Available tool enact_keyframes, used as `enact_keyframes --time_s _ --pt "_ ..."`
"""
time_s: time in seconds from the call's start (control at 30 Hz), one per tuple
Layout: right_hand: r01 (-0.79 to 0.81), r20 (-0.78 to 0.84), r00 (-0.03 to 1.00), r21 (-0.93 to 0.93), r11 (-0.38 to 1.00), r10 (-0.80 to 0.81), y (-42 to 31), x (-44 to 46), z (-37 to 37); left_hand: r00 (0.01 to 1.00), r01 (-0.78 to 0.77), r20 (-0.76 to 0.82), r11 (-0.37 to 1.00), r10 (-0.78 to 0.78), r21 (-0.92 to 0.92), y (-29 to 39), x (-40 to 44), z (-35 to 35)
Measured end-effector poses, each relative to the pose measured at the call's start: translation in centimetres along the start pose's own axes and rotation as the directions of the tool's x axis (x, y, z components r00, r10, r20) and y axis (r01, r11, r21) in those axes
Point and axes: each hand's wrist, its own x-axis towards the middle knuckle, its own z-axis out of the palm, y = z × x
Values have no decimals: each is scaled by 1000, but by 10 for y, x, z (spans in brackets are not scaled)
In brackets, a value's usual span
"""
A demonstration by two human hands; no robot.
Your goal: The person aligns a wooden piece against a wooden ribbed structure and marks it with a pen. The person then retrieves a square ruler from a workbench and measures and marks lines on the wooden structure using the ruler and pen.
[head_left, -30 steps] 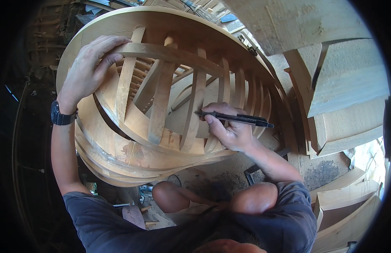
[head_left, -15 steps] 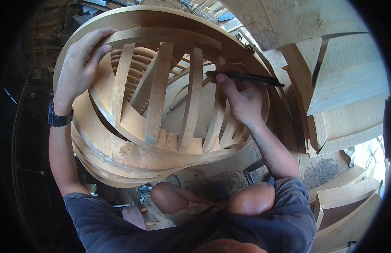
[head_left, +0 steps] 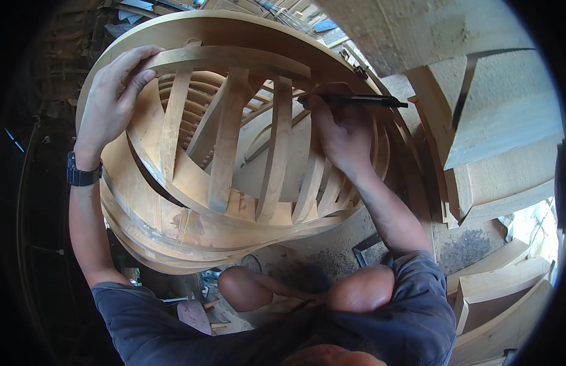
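The wooden frame [head_left: 231, 229] spreads below and between the hands, its curved back rim rising beyond them. It looks heavy and rigid, probably too bulky to shift with one hand; its thick rails would be the sounder place to take hold.

The slats [head_left: 275, 149] stand in a row between the hands, and more sit past the right one. They seem stiff, but narrow enough that a hard sideways pull might strain their joints.

The curved strip [head_left: 228, 58] lies across the tops of the slats, running from the left hand [head_left: 115, 91] towards the right hand [head_left: 341, 128]. The left hand pinches its near end; whether the right hand touches its far end cannot be told. The strip should be light and stiff, with dry wood that grips well enough, though held at one end it could pivot. A second hold near its far end would likely steady it.

The right hand grasps a slim dark pen [head_left: 365, 99], surely light and easily turned, best held close to its tip.
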Motion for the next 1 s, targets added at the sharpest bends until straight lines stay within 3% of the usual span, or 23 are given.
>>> enact_keyframes --time_s 0.07,0.17,0.2,0.27,0.4,0.8,1.0 --pt "252 -199 949 17 967 -244 20 -5 4 1000 -2 -4 1000 2 3 -1 0 -1" --pt "356 -253 913 114 928 -319 21 -5 2 1000 -20 14 999 19 34 -2 -1 -4" --pt "356 -255 913 113 928 -319 22 -3 -1 1000 -4 6 1000 4 27 -2 -1 -6" --pt "353 -212 900 -156 923 -380 20 1 -7 1000 12 -3 1000 -12 20 -5 -2 -7" --pt "321 -226 907 -174 931 -355 12 2 -5 999 39 2 997 -39 -63 -8 -5 -9" --pt "249 21 968 -223 942 -251 16 -3 -1 989 26 147 996 -14 -82 8 -8 -8" --pt "286 -9 956 -211 935 -295 30 -7 8 987 -8 161 1000 11 -21 12 -5 -8"
